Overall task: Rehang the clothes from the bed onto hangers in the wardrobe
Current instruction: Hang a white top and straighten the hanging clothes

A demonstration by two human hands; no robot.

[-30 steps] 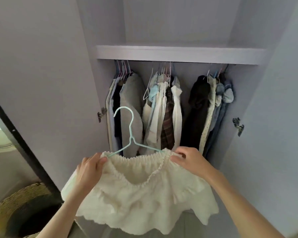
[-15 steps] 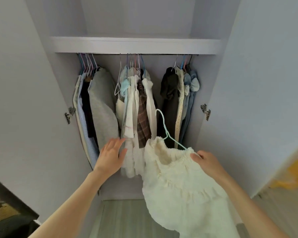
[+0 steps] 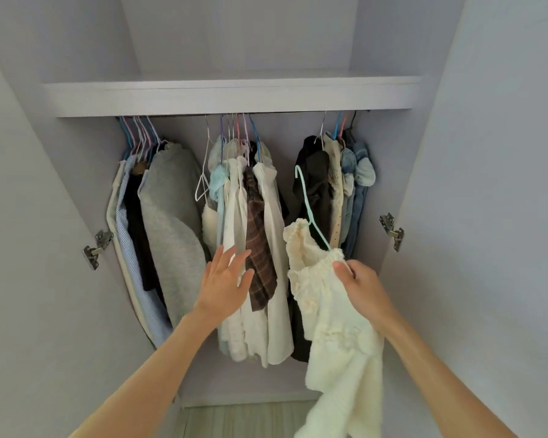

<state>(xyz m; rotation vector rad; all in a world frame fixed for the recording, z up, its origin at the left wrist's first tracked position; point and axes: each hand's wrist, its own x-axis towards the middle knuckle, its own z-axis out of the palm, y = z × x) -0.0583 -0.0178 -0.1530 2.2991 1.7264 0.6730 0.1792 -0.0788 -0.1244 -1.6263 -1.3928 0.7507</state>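
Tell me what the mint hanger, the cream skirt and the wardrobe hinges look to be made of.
Mint hanger: thin wire, probably plastic-coated metal, judging by its slim, evenly coloured line.
Cream skirt, gripped by the right hand: soft woven fabric, likely cotton; matte, crinkled, with a gathered elastic waistband.
Hinges: bare metal with a silvery shine.

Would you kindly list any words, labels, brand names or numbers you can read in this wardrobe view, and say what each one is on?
None: no readable text shows anywhere.
The cream skirt on the mint hanger in the right hand shows no tag or print.
The hanging clothes, shelf and door hinges bear no legible marks.
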